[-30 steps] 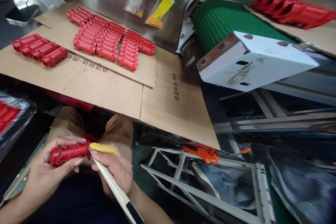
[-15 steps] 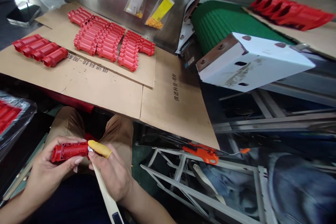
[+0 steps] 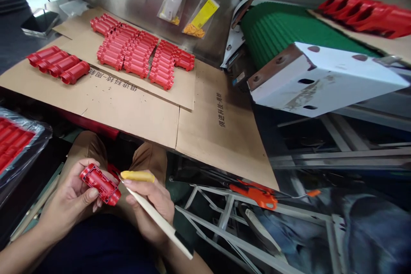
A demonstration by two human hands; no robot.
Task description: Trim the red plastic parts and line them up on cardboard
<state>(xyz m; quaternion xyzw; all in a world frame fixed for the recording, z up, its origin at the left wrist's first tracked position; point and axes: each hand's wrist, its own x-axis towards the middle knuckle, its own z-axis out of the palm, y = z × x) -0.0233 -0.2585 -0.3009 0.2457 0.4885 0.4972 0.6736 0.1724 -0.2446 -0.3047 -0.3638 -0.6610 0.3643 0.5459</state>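
My left hand (image 3: 72, 197) holds a red cylindrical plastic part (image 3: 101, 184) over my lap, thumb on its near side, its detailed face turned up. In my right hand (image 3: 150, 205) is a thin tool with a long cream handle (image 3: 157, 218) and a dark end; its tip is near the right end of the red part. A yellow finger cot (image 3: 138, 176) covers one finger of my right hand. Whether the tip touches the part I cannot tell.
Rows of red parts (image 3: 123, 49) lie on cardboard (image 3: 141, 115), with several more at the left (image 3: 58, 64). Beyond are small bags (image 3: 201, 19) and a phone (image 3: 40, 22). A green conveyor (image 3: 282, 30) stands right. An orange-handled tool (image 3: 257, 195) is below the table edge.
The red part has turned so its right end points lower, with its detailed face more toward me. My right hand and the tool have moved right, and the tool slants more.
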